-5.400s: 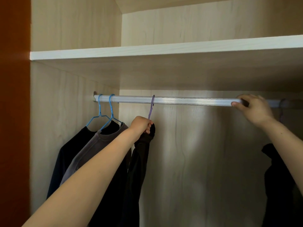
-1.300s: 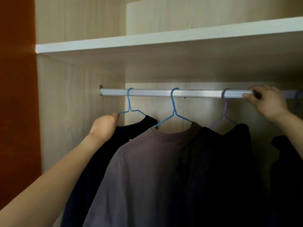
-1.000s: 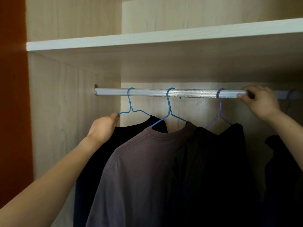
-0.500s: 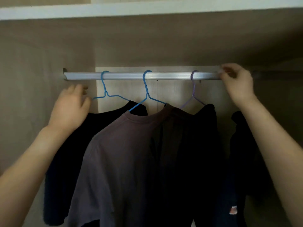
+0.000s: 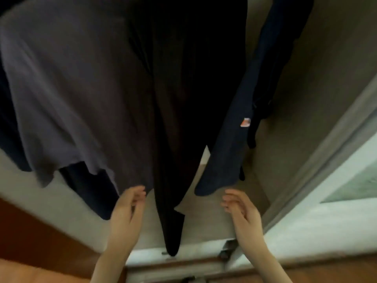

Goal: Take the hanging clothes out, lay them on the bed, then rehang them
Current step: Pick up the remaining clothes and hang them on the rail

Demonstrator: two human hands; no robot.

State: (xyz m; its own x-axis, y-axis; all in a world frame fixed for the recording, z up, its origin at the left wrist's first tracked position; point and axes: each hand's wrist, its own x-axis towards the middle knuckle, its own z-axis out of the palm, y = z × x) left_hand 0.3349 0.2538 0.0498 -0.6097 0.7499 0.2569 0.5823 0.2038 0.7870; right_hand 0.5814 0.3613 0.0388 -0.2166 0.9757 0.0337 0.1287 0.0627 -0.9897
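Orange-brown surface [image 5: 40,242] runs along the bottom edge. Above it, at lower centre, the left hand [image 5: 128,207] and right hand [image 5: 240,209] have loosely curled fingers and grip nothing. The left fingertips sit just under the hem of the grey shirt [image 5: 71,88]. Beyond, inside the pale wood wardrobe [image 5: 326,68], that shirt hangs upper left, a black garment [image 5: 183,99] at centre, and a navy garment [image 5: 230,139] with a small orange tag [image 5: 245,122] to the right.

Pale, apparently wooden wardrobe floor [image 5: 206,223]
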